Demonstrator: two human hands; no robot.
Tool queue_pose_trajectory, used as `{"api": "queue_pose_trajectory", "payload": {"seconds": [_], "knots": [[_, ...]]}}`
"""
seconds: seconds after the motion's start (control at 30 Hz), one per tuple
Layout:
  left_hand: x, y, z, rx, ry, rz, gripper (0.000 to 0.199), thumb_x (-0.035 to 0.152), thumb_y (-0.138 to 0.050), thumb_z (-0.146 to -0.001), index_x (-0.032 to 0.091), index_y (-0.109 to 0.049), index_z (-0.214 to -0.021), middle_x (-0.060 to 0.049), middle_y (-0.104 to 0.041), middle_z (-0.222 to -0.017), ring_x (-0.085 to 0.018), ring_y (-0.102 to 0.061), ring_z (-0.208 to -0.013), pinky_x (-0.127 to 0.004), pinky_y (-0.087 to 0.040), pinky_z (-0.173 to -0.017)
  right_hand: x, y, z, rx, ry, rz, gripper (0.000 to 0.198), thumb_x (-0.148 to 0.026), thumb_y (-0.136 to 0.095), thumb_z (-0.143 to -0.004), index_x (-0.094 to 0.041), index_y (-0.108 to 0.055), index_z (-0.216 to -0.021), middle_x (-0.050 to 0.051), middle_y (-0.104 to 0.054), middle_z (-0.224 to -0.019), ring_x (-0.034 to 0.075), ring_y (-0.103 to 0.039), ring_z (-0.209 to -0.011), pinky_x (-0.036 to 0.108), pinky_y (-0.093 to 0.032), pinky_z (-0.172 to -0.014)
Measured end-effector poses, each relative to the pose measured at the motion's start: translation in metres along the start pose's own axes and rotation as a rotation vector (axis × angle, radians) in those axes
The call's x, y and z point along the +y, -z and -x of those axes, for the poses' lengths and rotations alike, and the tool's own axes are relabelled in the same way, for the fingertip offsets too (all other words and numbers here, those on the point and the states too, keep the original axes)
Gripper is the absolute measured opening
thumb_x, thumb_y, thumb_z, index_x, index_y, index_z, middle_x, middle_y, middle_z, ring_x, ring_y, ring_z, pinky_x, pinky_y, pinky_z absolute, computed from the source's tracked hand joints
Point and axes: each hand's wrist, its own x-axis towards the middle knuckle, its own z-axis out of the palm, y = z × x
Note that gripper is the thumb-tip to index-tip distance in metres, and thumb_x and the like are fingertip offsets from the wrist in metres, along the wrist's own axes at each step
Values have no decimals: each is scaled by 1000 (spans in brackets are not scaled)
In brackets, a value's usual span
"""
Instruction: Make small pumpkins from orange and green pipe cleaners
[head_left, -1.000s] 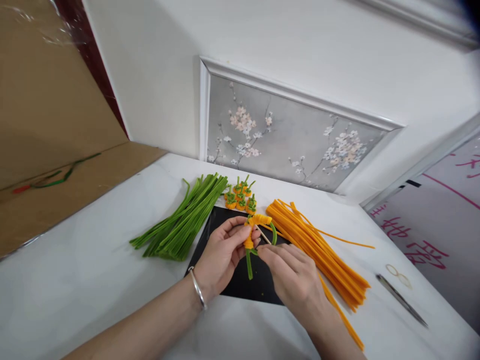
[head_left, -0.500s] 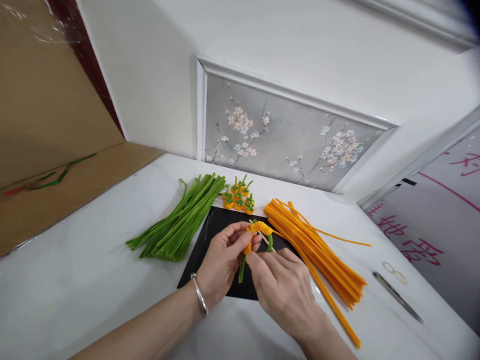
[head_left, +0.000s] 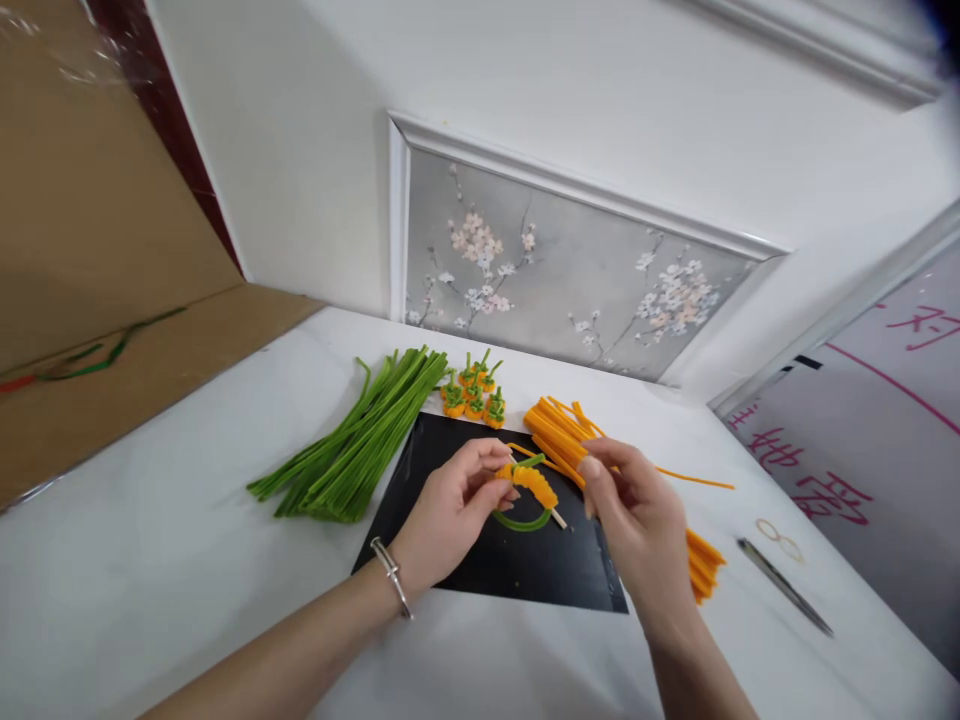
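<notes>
My left hand, with a silver bangle at the wrist, pinches a coiled orange pipe cleaner. A green pipe cleaner runs through the coil and bends in a loop below it. A thin pale stick shows beside the coil, partly hidden. From the coil a thin orange strand stretches right, toward the fingertips of my right hand. Those fingers are curled with the thumb against them, seemingly on the strand's end; the contact is partly hidden. Both hands are above a black mat.
Green pipe cleaners lie bundled at left, orange ones at right, partly behind my right hand. Several small orange-and-green pieces stand behind the mat. Tweezers and clear rings lie at far right. Cardboard borders the left.
My right hand has moved away from the coil, to the right and slightly up. The coil has turned in my left hand, and the green pipe cleaner now loops beneath it.
</notes>
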Motion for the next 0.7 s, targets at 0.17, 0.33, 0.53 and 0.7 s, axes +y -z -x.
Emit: {"api": "queue_pose_trajectory", "payload": {"seconds": [0.17, 0.33, 0.53, 0.7], "knots": [[2, 0, 5, -74, -109, -179, 13, 20, -55, -87, 20, -57, -100, -2, -67, -93, -16, -65, -86, -27, -52, -79, 4, -4, -7, -325, -319, -328, 31, -44, -63, -81, -16, -68, -92, 1, -62, -69, 11, -52, -56, 22, -43, -51], [5, -2, 3, -92, -70, -167, 14, 21, -64, -81, 20, -62, -95, -2, -66, -92, -16, -63, -86, -26, -51, -78, 3, -15, -3, -258, -264, -270, 25, -39, -65, -80, -15, -68, -80, 1, -62, -67, 11, -50, -57, 22, -42, -53], [3, -1, 2, -43, -60, -250, 12, 26, -65, -81, 18, -62, -89, -1, -64, -82, -15, -60, -74, -25, -49, -67, 3, -17, 0, -276, -174, -168, 20, -34, -60, -84, -16, -67, -78, 0, -61, -65, 10, -49, -56, 21, -40, -51], [5, -1, 7, -79, -109, -362, 10, 27, -57, -86, 18, -62, -87, 0, -61, -74, -13, -57, -66, -23, -46, -61, 5, -20, 2, -274, -133, -139, 21, -32, -58, -86, -16, -64, -75, -2, -56, -62, 9, -45, -53, 21, -37, -48]]}}
